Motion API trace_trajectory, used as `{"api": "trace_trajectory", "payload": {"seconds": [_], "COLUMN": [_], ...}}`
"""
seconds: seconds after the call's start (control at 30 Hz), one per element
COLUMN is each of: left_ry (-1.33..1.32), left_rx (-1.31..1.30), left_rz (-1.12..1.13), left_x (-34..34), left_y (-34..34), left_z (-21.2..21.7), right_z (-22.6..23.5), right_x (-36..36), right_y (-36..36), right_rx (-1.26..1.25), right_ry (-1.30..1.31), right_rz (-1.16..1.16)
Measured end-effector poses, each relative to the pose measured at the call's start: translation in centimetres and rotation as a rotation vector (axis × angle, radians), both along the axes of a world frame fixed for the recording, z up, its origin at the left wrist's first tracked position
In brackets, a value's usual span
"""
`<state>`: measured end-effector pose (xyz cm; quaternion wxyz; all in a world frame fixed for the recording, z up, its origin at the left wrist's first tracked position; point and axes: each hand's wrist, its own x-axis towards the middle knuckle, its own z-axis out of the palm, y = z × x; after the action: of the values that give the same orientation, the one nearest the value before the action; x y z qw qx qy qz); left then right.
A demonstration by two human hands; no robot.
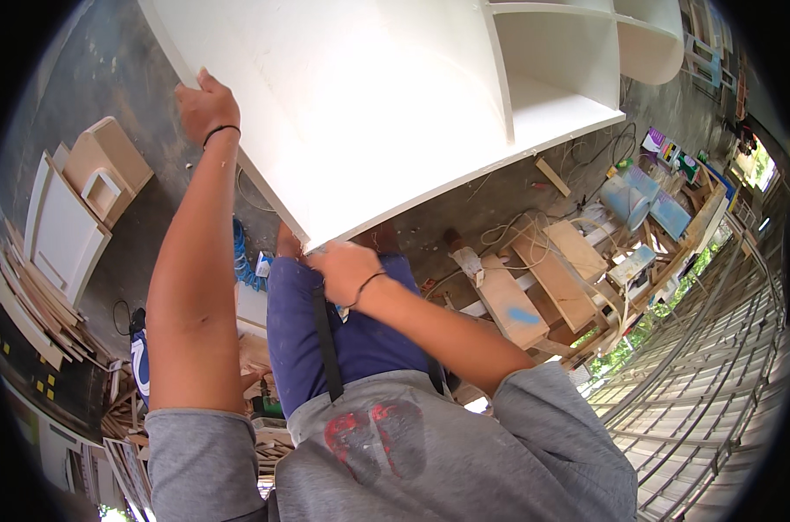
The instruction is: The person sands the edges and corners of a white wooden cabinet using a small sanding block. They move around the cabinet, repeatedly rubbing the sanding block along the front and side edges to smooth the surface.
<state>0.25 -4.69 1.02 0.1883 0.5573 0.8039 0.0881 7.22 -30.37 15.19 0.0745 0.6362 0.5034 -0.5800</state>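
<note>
White shelf unit (pixel 351 113) before the person, near corner above the thighs.
Left hand (pixel 208 109) observed curled over the unit's left edge, holding it; right hand (pixel 347 274) at the near corner, fingers bent, grip cannot be determined. Wooden boards (pixel 508 300) lie apart, right of that corner.

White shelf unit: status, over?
Left hand at left edge, right hand curled at near corner. White shelf unit, compartments to right. Wooden boards at right, off the unit.
</note>
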Motion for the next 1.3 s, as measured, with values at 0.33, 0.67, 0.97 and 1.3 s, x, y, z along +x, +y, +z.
{"api": "trace_trajectory", "payload": {"seconds": [0.33, 0.67, 0.97, 1.3], "left_ry": [-0.379, -0.688, -0.646, -0.200], "left_rx": [-0.076, -0.224, -0.096, -0.042], "left_rz": [-0.948, -1.014, -0.864, -0.878], "left_x": [3.7, 22.9, 26.5, 10.7], "left_y": [-15.3, -27.6, -27.9, -28.4], "left_z": [-0.4, 6.7, 5.2, 8.5], "right_z": [-1.3, -1.7, -3.5, -4.8], "right_x": [15.3, 13.0, 19.4, 23.0], "right_y": [-12.5, -19.5, -28.6, -34.8], "right_rx": [0.071, 0.101, 0.007, -0.032], "right_ry": [-0.256, 0.037, 0.031, 0.043], "right_rz": [-0.691, -0.978, -1.296, -1.413]}}
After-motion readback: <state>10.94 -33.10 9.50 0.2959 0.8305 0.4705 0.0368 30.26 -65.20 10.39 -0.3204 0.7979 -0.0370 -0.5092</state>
